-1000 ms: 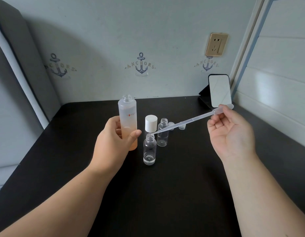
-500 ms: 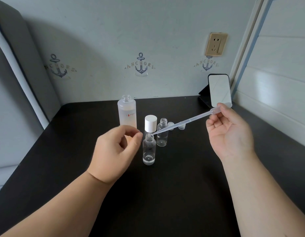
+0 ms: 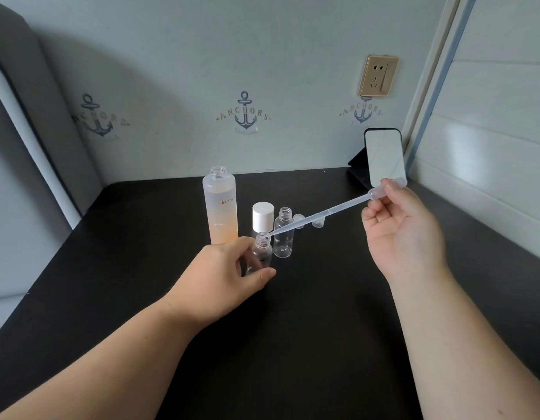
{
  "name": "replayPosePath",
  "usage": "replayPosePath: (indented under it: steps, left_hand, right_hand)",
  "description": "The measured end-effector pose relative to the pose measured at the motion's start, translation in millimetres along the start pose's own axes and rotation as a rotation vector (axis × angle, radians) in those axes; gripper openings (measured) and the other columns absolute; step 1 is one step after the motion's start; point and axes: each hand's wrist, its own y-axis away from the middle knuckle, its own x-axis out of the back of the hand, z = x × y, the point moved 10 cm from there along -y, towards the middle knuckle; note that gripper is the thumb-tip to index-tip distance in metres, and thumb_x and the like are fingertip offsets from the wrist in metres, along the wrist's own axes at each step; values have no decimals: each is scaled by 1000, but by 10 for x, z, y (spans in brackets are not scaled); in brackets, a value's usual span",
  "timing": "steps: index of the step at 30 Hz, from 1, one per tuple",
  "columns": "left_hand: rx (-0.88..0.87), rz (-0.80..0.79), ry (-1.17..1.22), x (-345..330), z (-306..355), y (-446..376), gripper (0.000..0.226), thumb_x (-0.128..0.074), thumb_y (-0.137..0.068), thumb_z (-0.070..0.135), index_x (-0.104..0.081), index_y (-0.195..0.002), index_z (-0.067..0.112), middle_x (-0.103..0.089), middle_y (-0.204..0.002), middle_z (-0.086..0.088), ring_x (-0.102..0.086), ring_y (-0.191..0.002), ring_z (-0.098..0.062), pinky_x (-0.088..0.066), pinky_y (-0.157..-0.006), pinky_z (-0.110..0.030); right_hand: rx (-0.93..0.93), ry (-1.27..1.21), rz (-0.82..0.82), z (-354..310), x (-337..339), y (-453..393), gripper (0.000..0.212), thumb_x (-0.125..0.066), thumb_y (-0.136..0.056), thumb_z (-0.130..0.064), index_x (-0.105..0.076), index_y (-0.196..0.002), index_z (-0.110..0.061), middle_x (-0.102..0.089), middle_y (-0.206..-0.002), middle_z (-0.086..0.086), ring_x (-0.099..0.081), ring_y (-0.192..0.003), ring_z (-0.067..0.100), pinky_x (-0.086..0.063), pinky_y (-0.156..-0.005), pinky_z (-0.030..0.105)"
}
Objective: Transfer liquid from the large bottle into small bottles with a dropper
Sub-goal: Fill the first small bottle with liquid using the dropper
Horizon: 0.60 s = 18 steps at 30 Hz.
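Note:
The large frosted bottle (image 3: 220, 207) stands open on the black table, with orange liquid in its lower part. My left hand (image 3: 223, 277) grips the nearer small clear bottle (image 3: 262, 250) low on its body. My right hand (image 3: 402, 234) pinches the bulb of a clear plastic dropper (image 3: 320, 214), whose tip sits at that bottle's open mouth. A second small clear bottle (image 3: 283, 234) stands open just behind, beside a white cap (image 3: 263, 214).
Two small clear caps (image 3: 318, 222) lie behind the small bottles. A phone (image 3: 383, 157) leans on a stand at the back right corner. Walls close the table (image 3: 293, 344) at the back and right; a grey panel stands at the left.
My left hand let go of the large bottle, moved right and took hold of the nearer small bottle. The dropper stays with its tip at that bottle's mouth.

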Motion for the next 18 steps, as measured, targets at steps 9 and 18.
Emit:
replayPosePath:
  steps: [9, 18]
  left_hand:
    - [-40, 12, 22, 6, 12, 3, 22, -70, -80, 49, -58, -79, 31, -65, -77, 19, -59, -65, -10, -42, -56, -15]
    - [-40, 16, 32, 1, 7, 7, 21, -73, -81, 47, -59, -79, 31, -62, -74, 19, -57, -64, -10, -41, -55, -15]
  right_hand:
    - [20, 1, 17, -24, 34, -15, 13, -66, -93, -8, -68, -81, -13, -65, -73, 0, -56, -62, 10, -49, -63, 20]
    - [13, -6, 37, -29, 41, -5, 15, -64, -93, -5, -70, -81, -11, -65, -74, 1, -54, -59, 10, -46, -60, 19]
